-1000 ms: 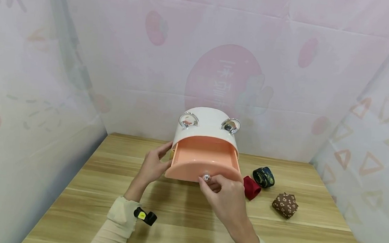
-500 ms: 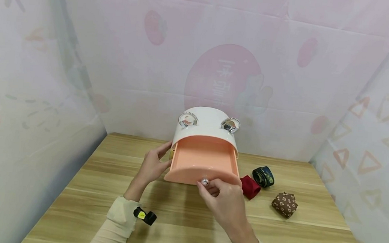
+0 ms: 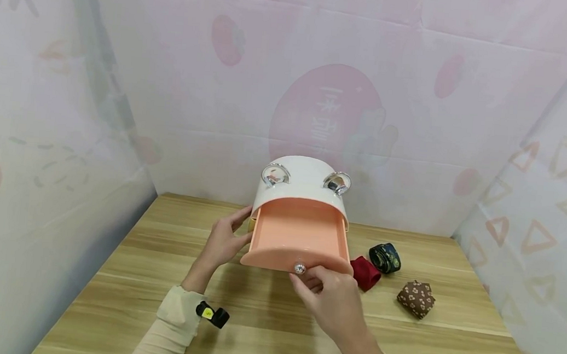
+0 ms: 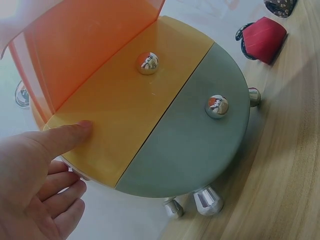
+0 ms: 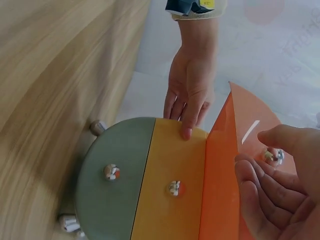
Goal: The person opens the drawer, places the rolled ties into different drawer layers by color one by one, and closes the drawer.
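Note:
A round-fronted storage box (image 3: 303,170) with a white top stands in the head view. Its upper peach drawer (image 3: 301,230) is pulled out, with nothing inside. My right hand (image 3: 331,298) holds the drawer's silver knob (image 3: 299,268) between thumb and index finger; the other fingers curl loosely in the right wrist view. My left hand (image 3: 222,241) grips the box's left side. In the left wrist view its thumb presses the yellow drawer front (image 4: 115,115), fingers behind the edge. Below that sits a green drawer front (image 4: 185,145); both lower drawers are closed.
Right of the box lie three rolled neckties: a red one (image 3: 365,274), a dark patterned one (image 3: 385,258) and a brown floral one (image 3: 416,299). Silver feet (image 4: 208,201) lift the box off the wooden table (image 3: 123,286). Printed fabric walls surround the table.
The peach drawer has slid farther out towards me, and my right hand has moved with its knob. My left hand stays at the box's side.

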A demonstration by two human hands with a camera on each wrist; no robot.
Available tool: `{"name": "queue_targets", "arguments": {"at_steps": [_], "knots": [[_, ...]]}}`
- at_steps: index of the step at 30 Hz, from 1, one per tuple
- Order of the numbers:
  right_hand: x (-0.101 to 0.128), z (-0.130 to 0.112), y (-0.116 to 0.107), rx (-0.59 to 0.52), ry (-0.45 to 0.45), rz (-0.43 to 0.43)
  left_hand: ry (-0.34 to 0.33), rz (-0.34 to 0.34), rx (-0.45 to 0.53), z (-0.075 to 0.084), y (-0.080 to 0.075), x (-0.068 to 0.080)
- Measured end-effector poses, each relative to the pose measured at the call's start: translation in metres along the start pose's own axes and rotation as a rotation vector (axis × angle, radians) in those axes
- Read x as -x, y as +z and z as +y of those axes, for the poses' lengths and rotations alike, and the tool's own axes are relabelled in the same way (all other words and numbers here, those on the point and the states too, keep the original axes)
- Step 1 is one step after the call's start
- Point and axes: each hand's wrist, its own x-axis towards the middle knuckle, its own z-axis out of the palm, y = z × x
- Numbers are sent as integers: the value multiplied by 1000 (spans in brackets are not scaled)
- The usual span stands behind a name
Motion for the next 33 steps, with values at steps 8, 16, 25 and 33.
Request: {"name": "queue_targets", "arguments": {"at_steps": [8,16,25,33], "knots": [[17,18,-21,121,-43,-77,1,6,-29,1,-3,1],[39,48,-36,208,92,-228,-1,5,-15,0,-5,0],[49,111,-42,284,205,-268,-5,0,-4,1,-4,0],[50,150,-40,304,226,-232,-2,-4,7,-1,-1,0]]}}
